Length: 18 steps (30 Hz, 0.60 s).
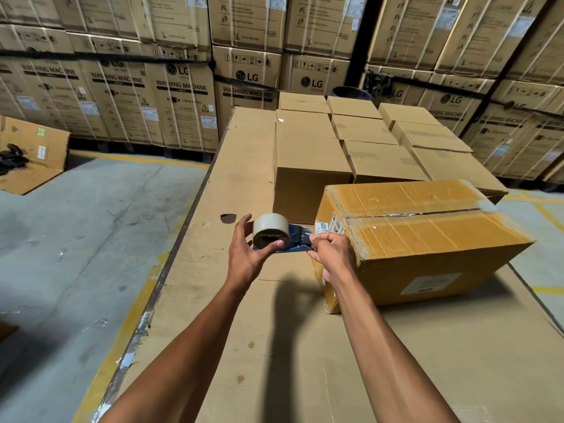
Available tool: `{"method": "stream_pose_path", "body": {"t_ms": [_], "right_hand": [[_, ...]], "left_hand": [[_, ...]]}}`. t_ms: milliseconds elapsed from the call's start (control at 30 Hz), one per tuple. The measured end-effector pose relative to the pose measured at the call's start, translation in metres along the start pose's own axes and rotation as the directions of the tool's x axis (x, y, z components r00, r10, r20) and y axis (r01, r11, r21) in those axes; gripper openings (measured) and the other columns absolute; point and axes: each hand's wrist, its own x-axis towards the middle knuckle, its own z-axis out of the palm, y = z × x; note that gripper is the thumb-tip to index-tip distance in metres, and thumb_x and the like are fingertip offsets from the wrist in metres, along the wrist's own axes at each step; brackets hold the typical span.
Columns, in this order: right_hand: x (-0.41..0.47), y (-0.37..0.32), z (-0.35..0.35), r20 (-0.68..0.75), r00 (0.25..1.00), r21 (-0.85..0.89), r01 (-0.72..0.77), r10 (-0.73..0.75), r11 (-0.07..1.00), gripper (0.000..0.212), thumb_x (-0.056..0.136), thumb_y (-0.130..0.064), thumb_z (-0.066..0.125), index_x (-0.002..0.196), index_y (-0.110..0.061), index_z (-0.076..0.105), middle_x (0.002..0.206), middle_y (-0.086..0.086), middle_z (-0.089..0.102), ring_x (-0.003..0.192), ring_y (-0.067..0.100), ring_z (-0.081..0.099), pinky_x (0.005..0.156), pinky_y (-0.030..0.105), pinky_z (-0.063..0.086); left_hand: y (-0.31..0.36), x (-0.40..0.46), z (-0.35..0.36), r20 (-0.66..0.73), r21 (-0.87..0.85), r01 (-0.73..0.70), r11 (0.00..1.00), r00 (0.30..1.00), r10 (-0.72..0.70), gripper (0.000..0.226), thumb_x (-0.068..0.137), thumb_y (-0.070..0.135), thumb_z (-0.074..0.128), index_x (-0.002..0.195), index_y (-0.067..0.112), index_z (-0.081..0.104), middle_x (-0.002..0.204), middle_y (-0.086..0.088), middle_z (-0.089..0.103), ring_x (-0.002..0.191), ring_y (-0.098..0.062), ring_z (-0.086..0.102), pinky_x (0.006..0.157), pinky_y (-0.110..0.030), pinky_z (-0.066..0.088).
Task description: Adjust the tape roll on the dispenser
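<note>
The left hand (247, 254) grips a roll of tape (271, 229) between thumb and curled fingers, holding it in the air just above the cardboard-covered table (244, 346). The right hand (332, 251) pinches the free end of the tape strip (297, 241), which stretches taut between the two hands, just left of the near corner of a large box (427, 239).

The roll looks light and stiff, a hard ring that should sit well across its flat rim faces, as the left hand has it, leaving it free to turn. The strip is thin, glossy and limp (probably sticky on one face), so I judge it likely to fold onto itself or cling to the fingers unless kept tight; the very tip is the sensible place to pinch it.

The box lies on the table at the right, its top flaps meeting at a seam (427, 213) already under shiny tape. Its wrinkled skin suggests soft cardboard that dents under pressure; its weight cannot be told.

Counting: one roll, one strip drawn out, one large box near the hands. Farther back on the table stand plain smaller boxes (311, 141), nine tops showing, in three rows. Stacked appliance cartons (183, 99) wall the far side, too many to count.
</note>
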Motion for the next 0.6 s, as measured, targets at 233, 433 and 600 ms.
{"method": "stream_pose_path", "body": {"t_ms": [233,433,600], "right_hand": [[-0.002,-0.004,0.006,-0.033,0.997,0.160,-0.059,0.065,0.985,0.019,0.094,-0.008,0.074,0.077,-0.017,0.073,0.100,0.011,0.077,0.084,0.022,0.076,0.069,0.028,0.062],[-0.005,-0.007,0.010,-0.023,0.998,0.151,-0.061,0.065,0.987,0.024,0.093,-0.005,0.074,0.073,-0.017,0.071,0.101,0.013,0.075,0.088,0.027,0.076,0.068,0.028,0.062],[-0.002,-0.008,0.004,-0.040,0.998,0.082,-0.045,0.049,0.996,0.018,0.092,-0.007,0.074,0.075,-0.015,0.073,0.095,0.011,0.078,0.082,0.025,0.078,0.074,0.035,0.066]], "left_hand": [[0.006,-0.010,0.014,-0.002,0.255,-0.164,0.953,0.985,0.170,0.133,0.070,0.053,0.102,0.172,0.031,0.019,0.168,-0.003,0.038,0.152,-0.022,0.042,0.118,-0.036,0.041],[0.020,-0.011,0.026,-0.046,0.244,-0.119,0.962,0.990,0.134,0.145,0.065,0.060,0.101,0.173,0.033,0.009,0.169,-0.010,0.034,0.152,-0.032,0.047,0.119,-0.048,0.049],[0.023,-0.007,0.024,-0.038,0.241,-0.115,0.964,0.991,0.128,0.148,0.062,0.060,0.102,0.173,0.034,0.008,0.166,-0.013,0.041,0.147,-0.031,0.053,0.116,-0.049,0.054]]}}
